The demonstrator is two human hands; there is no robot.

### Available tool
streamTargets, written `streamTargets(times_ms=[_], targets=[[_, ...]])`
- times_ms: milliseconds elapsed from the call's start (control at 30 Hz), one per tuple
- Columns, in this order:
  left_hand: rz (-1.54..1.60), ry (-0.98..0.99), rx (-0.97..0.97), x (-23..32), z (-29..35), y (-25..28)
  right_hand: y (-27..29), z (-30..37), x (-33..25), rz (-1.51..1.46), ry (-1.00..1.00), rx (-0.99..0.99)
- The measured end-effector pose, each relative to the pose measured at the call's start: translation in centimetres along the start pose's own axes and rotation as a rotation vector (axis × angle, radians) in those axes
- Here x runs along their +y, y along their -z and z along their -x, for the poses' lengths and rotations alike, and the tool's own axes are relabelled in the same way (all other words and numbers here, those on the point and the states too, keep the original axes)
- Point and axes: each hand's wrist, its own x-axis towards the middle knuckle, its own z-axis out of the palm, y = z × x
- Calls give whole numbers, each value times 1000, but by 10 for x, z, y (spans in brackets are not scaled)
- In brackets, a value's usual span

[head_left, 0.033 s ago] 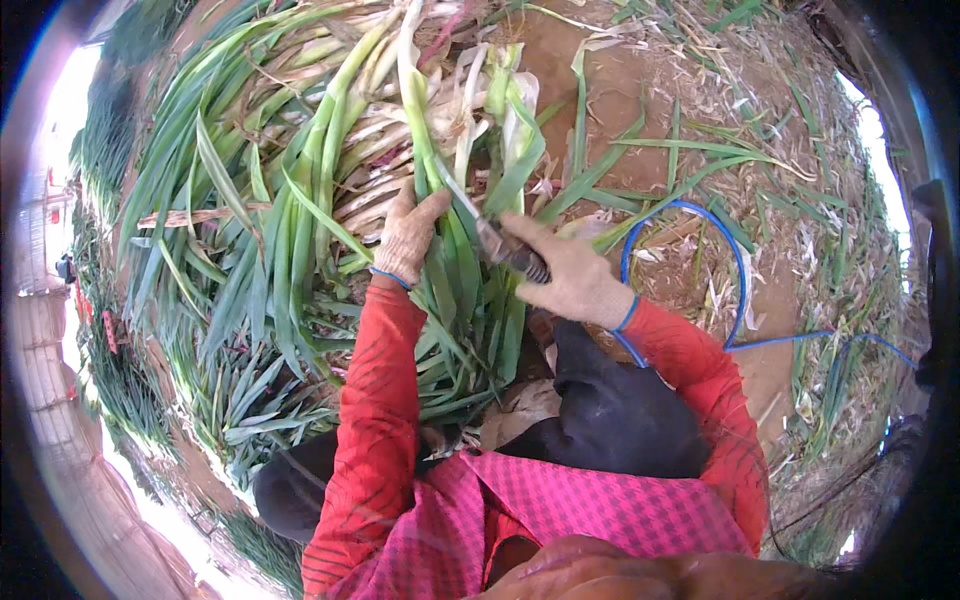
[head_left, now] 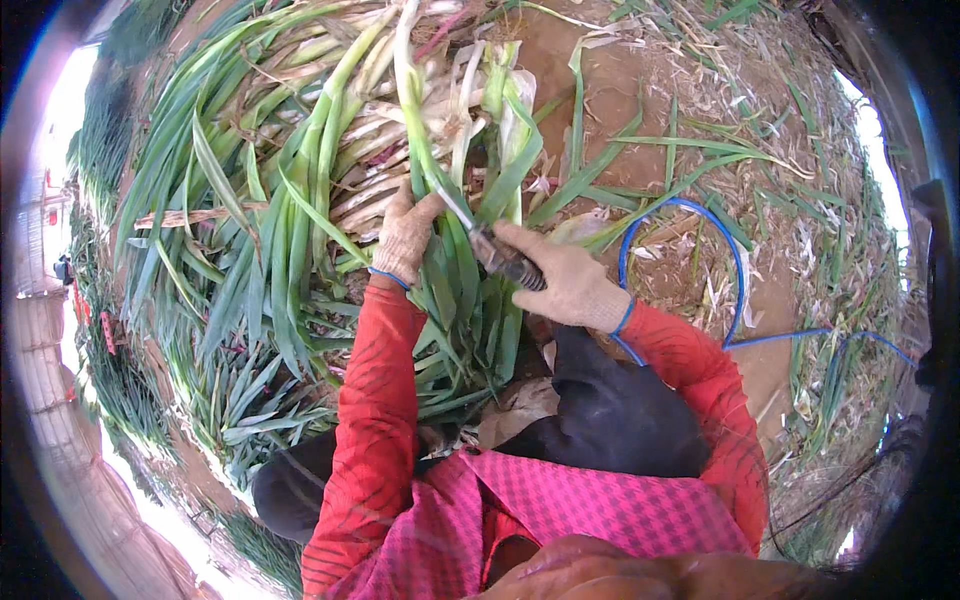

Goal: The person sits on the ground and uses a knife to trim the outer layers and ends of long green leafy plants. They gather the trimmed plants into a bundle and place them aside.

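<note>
My left hand [head_left: 405, 235], in a pale knitted glove, is closed round a leek [head_left: 412, 110]. The leek's white end points away from me, and its green leaves hang down beneath the hand. In my gloved right hand [head_left: 570, 278] is a dark-handled tool with a thin metal tube, which looks like an air blow gun [head_left: 508, 262]. Its tube tip lies against or just beside the leek's stalk, right of my left fingers; I cannot tell whether they touch. A blue hose [head_left: 742, 270] loops near my right wrist; its joint with the tool is hidden.
A large heap of leeks [head_left: 280, 200] lies left of my hands, white ends toward the middle. Loose leaves [head_left: 690, 150] and pale peelings are scattered over the brown soil [head_left: 600, 95] at the right. My dark-trousered knee [head_left: 630, 410] is below my right hand.
My right hand and the tool have shifted very slightly to the left, toward the leek. My left hand stays almost where it was.
</note>
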Motion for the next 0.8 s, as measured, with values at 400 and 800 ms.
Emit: streamTargets(times_ms=[400,800], targets=[[-26,70,41,-6,7,-1,32,-91,-4,49,-57,127],[-126,-20,115,-20,27,-15,87,-210,2,65,-77,330]])
